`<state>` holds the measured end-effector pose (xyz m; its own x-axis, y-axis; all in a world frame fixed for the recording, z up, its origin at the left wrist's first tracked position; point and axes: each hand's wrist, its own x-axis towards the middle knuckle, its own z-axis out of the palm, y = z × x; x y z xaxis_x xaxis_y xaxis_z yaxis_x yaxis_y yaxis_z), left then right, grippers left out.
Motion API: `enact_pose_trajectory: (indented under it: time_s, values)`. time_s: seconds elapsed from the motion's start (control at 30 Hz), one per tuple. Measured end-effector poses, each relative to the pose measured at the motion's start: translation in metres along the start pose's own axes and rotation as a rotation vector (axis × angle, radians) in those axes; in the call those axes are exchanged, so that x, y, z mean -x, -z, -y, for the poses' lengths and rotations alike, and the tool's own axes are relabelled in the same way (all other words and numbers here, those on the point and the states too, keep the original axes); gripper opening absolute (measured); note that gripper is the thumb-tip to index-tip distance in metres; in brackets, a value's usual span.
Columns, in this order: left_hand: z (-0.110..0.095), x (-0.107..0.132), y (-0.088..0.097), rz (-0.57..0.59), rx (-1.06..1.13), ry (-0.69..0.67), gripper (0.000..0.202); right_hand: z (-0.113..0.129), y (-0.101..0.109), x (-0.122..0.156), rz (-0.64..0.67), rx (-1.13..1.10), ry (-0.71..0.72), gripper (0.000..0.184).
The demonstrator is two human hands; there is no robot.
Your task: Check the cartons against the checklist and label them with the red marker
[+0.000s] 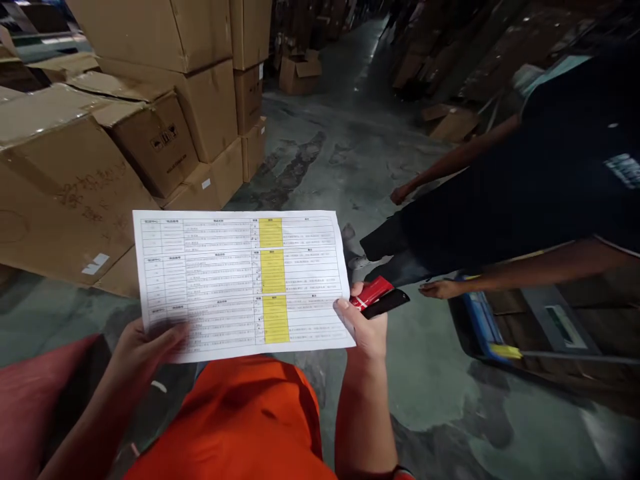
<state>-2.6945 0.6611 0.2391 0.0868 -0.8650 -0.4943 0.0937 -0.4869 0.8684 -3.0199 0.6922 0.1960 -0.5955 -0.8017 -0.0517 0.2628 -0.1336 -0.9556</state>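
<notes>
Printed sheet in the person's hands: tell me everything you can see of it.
A single white paper sheet printed with three stacked tables, each with a yellow-filled column; the small text is too fine to read. It is held up in front of the person, slightly bowed, its lower left edge gripped by the left hand and its lower right edge by the right hand.

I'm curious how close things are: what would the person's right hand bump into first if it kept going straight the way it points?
The co-worker's dark trouser leg looks first in line for the right hand, though depth is hard to judge and the hand might pass above it.
</notes>
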Motion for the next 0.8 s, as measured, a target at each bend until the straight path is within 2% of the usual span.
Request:
enact_pose_trajectory:
  time_s: [0.33,0.57,0.8]
  values:
    - [-0.0054,0.0049,-0.0061,-0.012,-0.039,0.028,0.028,0.0048,-0.0027,0.0013,-0.039,0.002,-0.019,0.048]
    - [-0.0059,0.0028,-0.0070,0.090,-0.065,-0.015,0.024,0.0078,-0.0059,0.0017,-0.084,0.020,-0.027,0.047]
    - [-0.0014,0.0017,-0.0043,0.139,-0.055,-0.011,0.033,0.0069,-0.0062,0.0005,-0.078,-0.004,-0.024,0.049]
